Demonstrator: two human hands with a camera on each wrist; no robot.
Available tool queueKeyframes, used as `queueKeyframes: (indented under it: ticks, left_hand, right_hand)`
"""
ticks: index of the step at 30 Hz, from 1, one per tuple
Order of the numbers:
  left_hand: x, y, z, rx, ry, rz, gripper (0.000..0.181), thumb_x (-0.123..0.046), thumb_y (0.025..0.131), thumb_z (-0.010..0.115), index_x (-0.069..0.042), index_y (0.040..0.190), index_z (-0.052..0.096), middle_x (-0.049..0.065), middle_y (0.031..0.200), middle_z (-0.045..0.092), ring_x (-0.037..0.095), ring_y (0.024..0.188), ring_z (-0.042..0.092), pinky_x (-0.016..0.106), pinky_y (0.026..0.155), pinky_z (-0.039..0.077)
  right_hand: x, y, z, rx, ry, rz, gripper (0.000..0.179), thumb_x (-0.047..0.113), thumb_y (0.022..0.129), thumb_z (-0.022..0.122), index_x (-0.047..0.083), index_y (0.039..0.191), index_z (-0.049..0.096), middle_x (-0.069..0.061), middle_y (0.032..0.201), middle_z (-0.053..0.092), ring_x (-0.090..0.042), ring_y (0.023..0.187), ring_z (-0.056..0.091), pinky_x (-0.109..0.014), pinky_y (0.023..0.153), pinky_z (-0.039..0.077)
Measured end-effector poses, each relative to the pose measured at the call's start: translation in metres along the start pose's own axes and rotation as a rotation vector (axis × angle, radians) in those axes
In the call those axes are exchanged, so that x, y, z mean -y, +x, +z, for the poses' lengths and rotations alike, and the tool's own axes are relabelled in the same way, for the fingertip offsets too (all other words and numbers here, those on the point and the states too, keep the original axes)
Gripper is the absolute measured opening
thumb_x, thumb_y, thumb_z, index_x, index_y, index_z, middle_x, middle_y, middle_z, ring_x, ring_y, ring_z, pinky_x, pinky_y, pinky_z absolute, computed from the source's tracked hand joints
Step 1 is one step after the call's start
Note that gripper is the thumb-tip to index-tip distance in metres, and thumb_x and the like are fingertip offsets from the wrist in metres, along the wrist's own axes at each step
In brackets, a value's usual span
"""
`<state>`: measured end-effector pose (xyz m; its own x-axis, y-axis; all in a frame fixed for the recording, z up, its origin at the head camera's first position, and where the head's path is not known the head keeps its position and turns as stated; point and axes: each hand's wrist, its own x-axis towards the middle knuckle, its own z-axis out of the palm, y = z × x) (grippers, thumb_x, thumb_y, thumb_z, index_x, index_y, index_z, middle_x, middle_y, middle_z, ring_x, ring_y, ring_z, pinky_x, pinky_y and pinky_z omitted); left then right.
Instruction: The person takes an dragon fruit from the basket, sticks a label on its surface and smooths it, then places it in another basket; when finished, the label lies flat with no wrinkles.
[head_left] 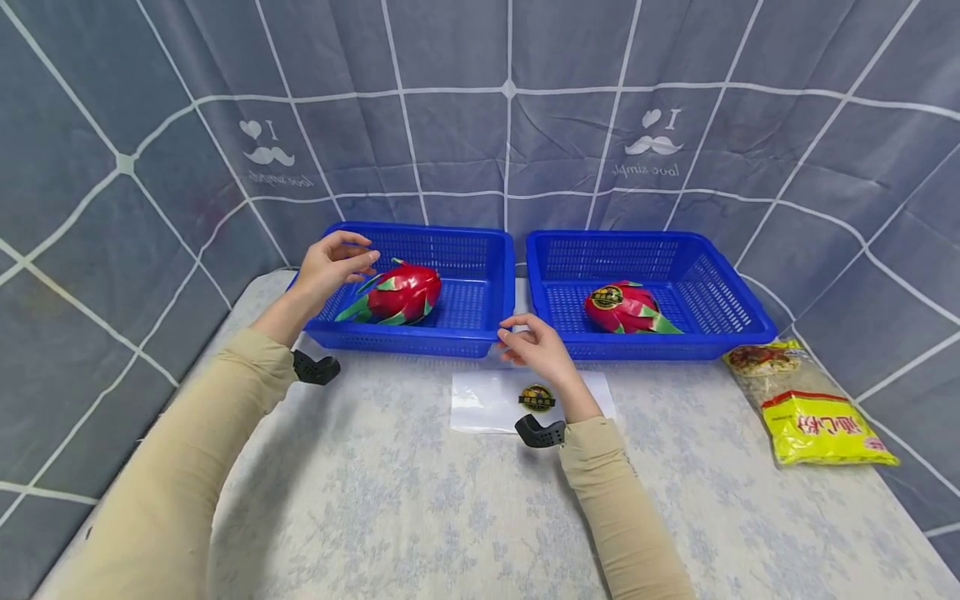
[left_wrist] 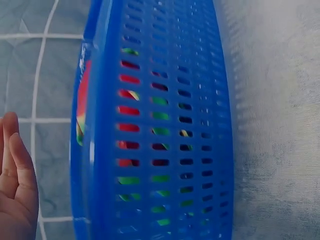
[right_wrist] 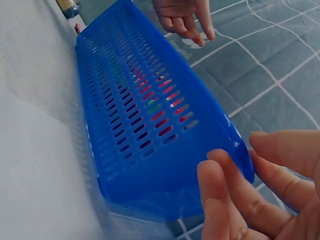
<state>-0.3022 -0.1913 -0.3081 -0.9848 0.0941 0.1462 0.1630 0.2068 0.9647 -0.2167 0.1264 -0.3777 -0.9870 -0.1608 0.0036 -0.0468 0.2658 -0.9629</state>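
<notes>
Above the left end of the left blue basket [head_left: 397,337], my left hand [head_left: 330,265] hovers with loosely bent fingers and nothing in them. Beside it in that basket lies a red dragon fruit [head_left: 408,293] with green tips; the left wrist view shows parts of it through the slots. My right hand [head_left: 538,348] is at the basket's front right corner, holding nothing. In the right wrist view its thumb and fingers [right_wrist: 212,175] are apart near the rim; whether they touch it I cannot tell. A second dragon fruit [head_left: 637,315], bearing a black-and-gold label [head_left: 607,297], lies in the right blue basket [head_left: 667,346].
A white sheet [head_left: 480,404] with one black-and-gold sticker [head_left: 537,398] lies on the table before the baskets, partly under my right wrist. At the right, a yellow bag [head_left: 817,417] of food rests against the right basket's corner. A grey checked curtain [head_left: 465,142] hangs behind.
</notes>
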Motion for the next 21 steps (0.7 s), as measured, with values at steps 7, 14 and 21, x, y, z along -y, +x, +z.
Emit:
queueKeyframes:
  ticks: [7, 14, 21]
  left_hand:
    - [0.015, 0.006, -0.002, 0.031, 0.087, -0.053, 0.034, -0.023, 0.088, 0.067, -0.009, 0.115, 0.053, -0.006, 0.097, 0.064, 0.012, 0.087, 0.064, 0.036, 0.086, 0.05]
    - [0.028, 0.01, 0.0, 0.075, 0.137, -0.079, 0.031, -0.023, 0.088, 0.067, -0.007, 0.111, 0.053, 0.001, 0.099, 0.063, 0.021, 0.093, 0.063, 0.045, 0.089, 0.048]
    - [0.034, 0.015, 0.005, 0.092, 0.155, -0.121, 0.036, -0.02, 0.089, 0.067, -0.004, 0.116, 0.051, 0.013, 0.114, 0.056, 0.018, 0.095, 0.059, 0.045, 0.092, 0.046]
  right_hand:
    - [-0.006, 0.002, 0.003, -0.019, 0.028, -0.024, 0.029, 0.02, 0.094, 0.058, 0.002, 0.117, 0.055, -0.024, 0.101, 0.065, -0.037, 0.088, 0.064, -0.039, 0.078, 0.052]
    - [-0.007, 0.002, 0.006, -0.025, 0.034, -0.017, 0.029, 0.019, 0.094, 0.057, 0.002, 0.117, 0.054, -0.026, 0.102, 0.065, -0.037, 0.087, 0.064, -0.037, 0.077, 0.052]
    - [-0.005, 0.002, 0.006, -0.032, 0.052, -0.001, 0.028, 0.019, 0.094, 0.057, 0.003, 0.118, 0.054, -0.026, 0.103, 0.065, -0.038, 0.09, 0.064, -0.038, 0.08, 0.052]
